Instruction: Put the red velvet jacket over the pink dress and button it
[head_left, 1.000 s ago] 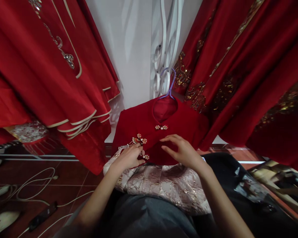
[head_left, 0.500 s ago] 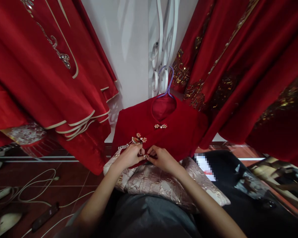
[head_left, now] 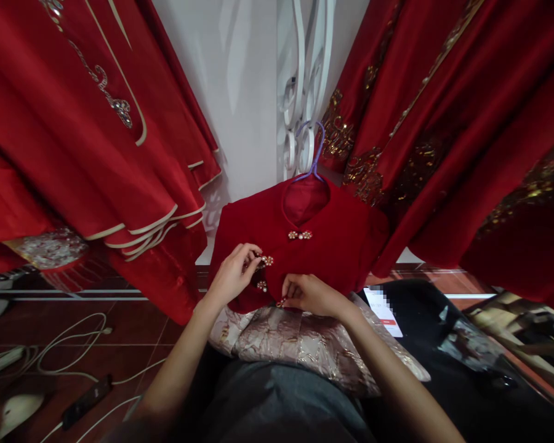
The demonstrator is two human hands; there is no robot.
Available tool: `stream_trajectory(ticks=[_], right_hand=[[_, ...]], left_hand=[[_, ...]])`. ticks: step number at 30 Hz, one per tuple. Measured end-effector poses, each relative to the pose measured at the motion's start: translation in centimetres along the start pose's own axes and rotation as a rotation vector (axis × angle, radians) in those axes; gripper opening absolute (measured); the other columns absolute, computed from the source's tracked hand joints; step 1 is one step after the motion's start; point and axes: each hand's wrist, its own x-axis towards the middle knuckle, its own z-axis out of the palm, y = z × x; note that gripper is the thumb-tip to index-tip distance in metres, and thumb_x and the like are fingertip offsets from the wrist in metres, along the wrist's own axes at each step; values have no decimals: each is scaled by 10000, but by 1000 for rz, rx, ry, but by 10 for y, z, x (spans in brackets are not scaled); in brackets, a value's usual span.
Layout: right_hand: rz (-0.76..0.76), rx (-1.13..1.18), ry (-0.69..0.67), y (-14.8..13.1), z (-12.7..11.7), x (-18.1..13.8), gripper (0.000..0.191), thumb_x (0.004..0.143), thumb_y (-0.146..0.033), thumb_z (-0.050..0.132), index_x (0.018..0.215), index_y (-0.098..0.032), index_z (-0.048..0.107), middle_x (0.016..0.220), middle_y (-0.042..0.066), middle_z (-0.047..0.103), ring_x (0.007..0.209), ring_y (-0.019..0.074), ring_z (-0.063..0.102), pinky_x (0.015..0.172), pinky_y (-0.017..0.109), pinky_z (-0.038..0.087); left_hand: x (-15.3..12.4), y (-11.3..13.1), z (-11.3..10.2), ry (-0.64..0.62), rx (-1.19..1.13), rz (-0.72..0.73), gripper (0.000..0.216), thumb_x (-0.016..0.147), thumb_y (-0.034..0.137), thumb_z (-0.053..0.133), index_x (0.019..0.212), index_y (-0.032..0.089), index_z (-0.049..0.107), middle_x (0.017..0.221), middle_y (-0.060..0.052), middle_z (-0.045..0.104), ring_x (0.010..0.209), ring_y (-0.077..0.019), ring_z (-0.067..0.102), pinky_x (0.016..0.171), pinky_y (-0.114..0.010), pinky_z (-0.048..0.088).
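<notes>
A dark red velvet jacket (head_left: 332, 246) hangs in front of me on a purple hanger (head_left: 317, 154), its lower part resting on a folded beige brocade cloth (head_left: 295, 344). A beaded pearl clasp (head_left: 300, 235) sits just below the neckline. My left hand (head_left: 234, 272) is closed in a pinch on the left end of a second pearl clasp (head_left: 268, 261). Below those fingers, one half of a lower clasp (head_left: 261, 286) lies on the velvet. My right hand (head_left: 311, 294) pinches the other beaded clasp half (head_left: 281, 303) near the jacket's hem, apart from its mate.
Long red garments hang on the left (head_left: 133, 172) and right (head_left: 443, 154). A white scrolled metal stand (head_left: 307, 92) rises behind the jacket. A phone (head_left: 383, 312) lies on a black surface at right. White cables (head_left: 69, 369) cross the tiled floor at left.
Both hands were together at the lower clasp. Now they are apart: my left hand has let go and moved up to the clasp above, while my right has shifted slightly right and down.
</notes>
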Motion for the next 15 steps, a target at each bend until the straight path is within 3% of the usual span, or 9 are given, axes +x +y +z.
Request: stream_trajectory(ticks=[3, 6, 9, 15], right_hand=[[-14, -26, -13, -2, -2, -3, 137, 744, -136, 677, 828, -197, 588, 727, -4, 680, 665, 139, 634, 599, 229, 439], [-25, -40, -14, -2, -1, -3, 144, 741, -125, 678, 827, -197, 587, 724, -7, 678, 664, 137, 631, 600, 230, 432], [-31, -27, -23, -2, -2, -3, 134, 751, -136, 673, 832, -196, 586, 724, -7, 679, 664, 137, 633, 597, 228, 431], [-48, -7, -23, -4, -8, -6, 114, 771, -159, 663, 842, -197, 582, 737, 0, 683, 679, 143, 639, 601, 232, 439]], left_hand=[[0, -3, 1, 6, 177, 131, 303, 963, 309, 395, 1205, 285, 576, 1004, -48, 511, 949, -173, 535, 846, -315, 478], [1, -3, 4, 11, 350, 161, 326, 966, 317, 389, 1240, 285, 564, 1006, -64, 469, 953, -196, 488, 783, -314, 490], [6, -2, 5, 32, 434, 188, 287, 959, 317, 410, 1162, 234, 594, 1030, -81, 468, 963, -210, 463, 770, -317, 485], [22, -1, -2, 15, 371, 309, 126, 900, 294, 548, 955, 200, 610, 1104, -67, 555, 1054, -218, 481, 985, -422, 389]])
